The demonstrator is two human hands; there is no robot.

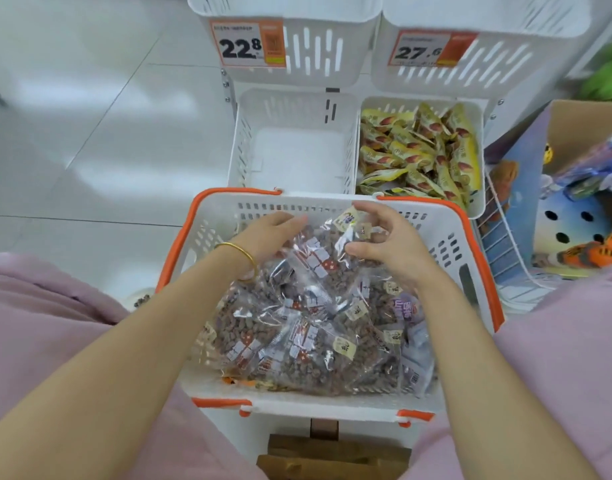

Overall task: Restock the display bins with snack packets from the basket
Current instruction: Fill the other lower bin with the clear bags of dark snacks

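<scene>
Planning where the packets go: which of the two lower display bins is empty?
The lower left bin, under the 22.8 price tag: its white floor is bare, while the lower right bin beside it holds yellow packets.

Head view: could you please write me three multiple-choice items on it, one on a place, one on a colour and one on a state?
1. Where do the yellow packets lie?
A. in the lower right bin
B. on the floor
C. in a top bin

2. What colour are the handles of the basket?
A. green
B. orange
C. black

3. What is the right hand doing?
A. hanging idle
B. pinching a clear bag
C. lifting a price tag

Key:
1 A, the packets fill the bin to the right of the empty bin.
2 B, orange bars run along its rim.
3 B, its fingers curl on the bag's top edge.
</scene>
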